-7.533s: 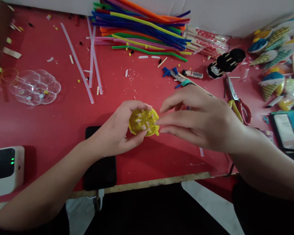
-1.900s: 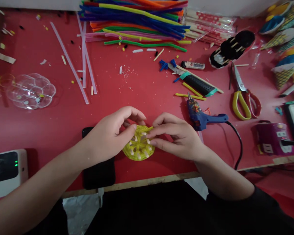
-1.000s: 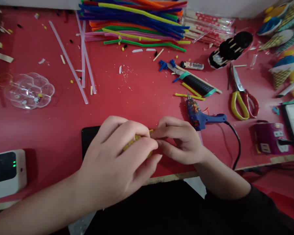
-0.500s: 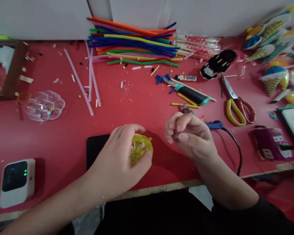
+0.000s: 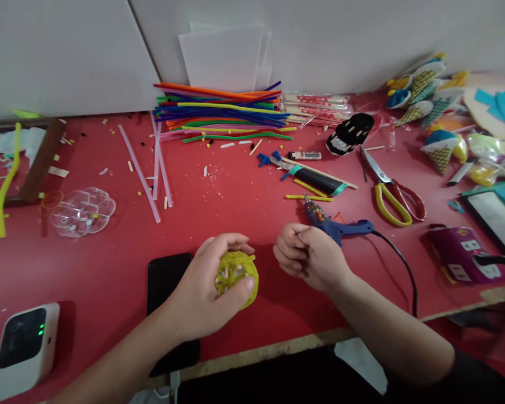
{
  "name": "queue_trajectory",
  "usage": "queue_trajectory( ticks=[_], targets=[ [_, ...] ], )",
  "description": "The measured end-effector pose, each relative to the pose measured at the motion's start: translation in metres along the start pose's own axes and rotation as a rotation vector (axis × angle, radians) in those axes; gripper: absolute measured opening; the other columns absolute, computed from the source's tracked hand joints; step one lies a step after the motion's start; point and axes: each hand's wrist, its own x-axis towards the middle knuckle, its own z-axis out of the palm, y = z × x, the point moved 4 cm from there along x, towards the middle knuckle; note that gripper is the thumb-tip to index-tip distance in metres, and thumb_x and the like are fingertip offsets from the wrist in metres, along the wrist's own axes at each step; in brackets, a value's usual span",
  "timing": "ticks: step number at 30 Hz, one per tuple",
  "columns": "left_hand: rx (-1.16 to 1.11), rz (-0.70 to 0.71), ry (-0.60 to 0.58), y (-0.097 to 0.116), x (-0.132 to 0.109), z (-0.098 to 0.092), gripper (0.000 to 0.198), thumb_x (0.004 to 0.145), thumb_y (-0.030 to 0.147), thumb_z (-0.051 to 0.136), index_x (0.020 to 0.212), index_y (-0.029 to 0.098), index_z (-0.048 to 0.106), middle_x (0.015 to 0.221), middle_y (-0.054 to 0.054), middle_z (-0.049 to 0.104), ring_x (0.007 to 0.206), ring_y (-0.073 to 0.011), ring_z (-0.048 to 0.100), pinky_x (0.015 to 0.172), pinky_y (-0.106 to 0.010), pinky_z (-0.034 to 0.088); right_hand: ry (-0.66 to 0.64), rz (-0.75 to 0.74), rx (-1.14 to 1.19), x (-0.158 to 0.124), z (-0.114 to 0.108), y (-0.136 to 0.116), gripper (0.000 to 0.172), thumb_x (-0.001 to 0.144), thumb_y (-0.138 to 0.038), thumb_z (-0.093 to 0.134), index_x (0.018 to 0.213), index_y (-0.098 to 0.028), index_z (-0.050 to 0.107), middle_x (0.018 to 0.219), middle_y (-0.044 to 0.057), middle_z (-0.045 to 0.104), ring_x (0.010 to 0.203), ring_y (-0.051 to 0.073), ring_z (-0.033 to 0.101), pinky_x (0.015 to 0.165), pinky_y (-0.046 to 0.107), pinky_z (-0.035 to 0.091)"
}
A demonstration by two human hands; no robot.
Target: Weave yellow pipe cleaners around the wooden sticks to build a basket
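Observation:
A round yellow ball of fuzzy pipe cleaner, with pale short bits in its top, rests in my left hand. My fingers curl round its far side and my thumb presses its near side. My right hand is closed in a loose fist to the right of the ball, apart from it. Whatever lies inside that fist, if anything, is hidden. Just beyond the right hand is a blue glue gun with a black cord. Under my left wrist lies a black phone, partly covered.
Colourful pipe cleaners lie at the back. Pink glue sticks and a clear compartment box are leftward. Rightward are a utility knife, scissors, a black fuzzy piece and a purple box. A white device stands front left.
My right hand has curled from loosely bent fingers into a fist and uncovered more of the glue gun. My left hand still holds the ball. The view has tilted upward.

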Motion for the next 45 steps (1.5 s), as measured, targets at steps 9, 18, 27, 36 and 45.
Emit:
queue_trajectory(
  ticks=[9, 18, 27, 36, 45],
  targets=[
    [-0.415, 0.04, 0.037, -0.02, -0.003, 0.001, 0.077, 0.085, 0.079, 0.063, 0.138, 0.023, 0.059, 0.124, -0.017, 0.069, 0.112, -0.0347, 0.069, 0.087, -0.043, 0.059, -0.044, 0.027, -0.064, 0.003, -0.001, 0.008, 0.034, 0.087, -0.039, 0.067, 0.062, -0.021, 0.05, 0.055, -0.005, 0.047, 0.047, 0.009, 0.046, 0.038, 0.019, 0.034],
    [-0.476, 0.118, 0.253, -0.034, 0.01, -0.007, 0.089, 0.081, 0.096, 0.035, 0.118, 0.023, 0.07, 0.113, -0.011, 0.074, 0.113, -0.0302, 0.066, 0.104, -0.041, 0.048, -0.033, -0.135, -0.143, 0.011, -0.016, 0.024, 0.03, 0.072, -0.031, 0.094, 0.085, -0.021, 0.069, 0.083, -0.002, 0.074, 0.075, 0.009, 0.07, 0.075, 0.023, 0.058],
    [-0.702, 0.068, 0.408, -0.035, 0.024, -0.011, 0.078, 0.08, 0.094, 0.048, 0.099, 0.023, 0.072, 0.096, -0.008, 0.076, 0.098, -0.0255, 0.068, 0.093, -0.036, 0.049, -0.135, -0.234, -0.266, 0.005, -0.056, -0.005, 0.026, 0.072, -0.041, 0.094, 0.075, -0.022, 0.076, 0.07, 0.002, 0.075, 0.066, 0.014, 0.071, 0.062, 0.025, 0.059],
    [-0.724, 0.096, 0.431, -0.039, 0.026, -0.011, 0.07, 0.081, 0.088, 0.058, 0.097, 0.022, 0.071, 0.093, -0.007, 0.075, 0.093, -0.0229, 0.069, 0.088, -0.035, 0.051, -0.101, -0.293, -0.269, -0.007, -0.061, -0.029, 0.01, 0.083, -0.031, 0.083, 0.089, -0.025, 0.08, 0.082, 0.003, 0.079, 0.075, 0.016, 0.075, 0.071, 0.029, 0.062],
    [-0.727, 0.083, 0.46, -0.039, 0.021, -0.014, 0.05, 0.086, 0.071, 0.067, 0.096, 0.022, 0.069, 0.09, -0.006, 0.074, 0.089, -0.0215, 0.069, 0.085, -0.035, 0.054, 0.089, -0.372, -0.012, 0.026, 0.012, -0.016, 0.017, 0.064, -0.015, 0.061, 0.076, -0.023, 0.069, 0.071, -0.001, 0.07, 0.065, 0.015, 0.063, 0.067, 0.032, 0.054]
  ],
)
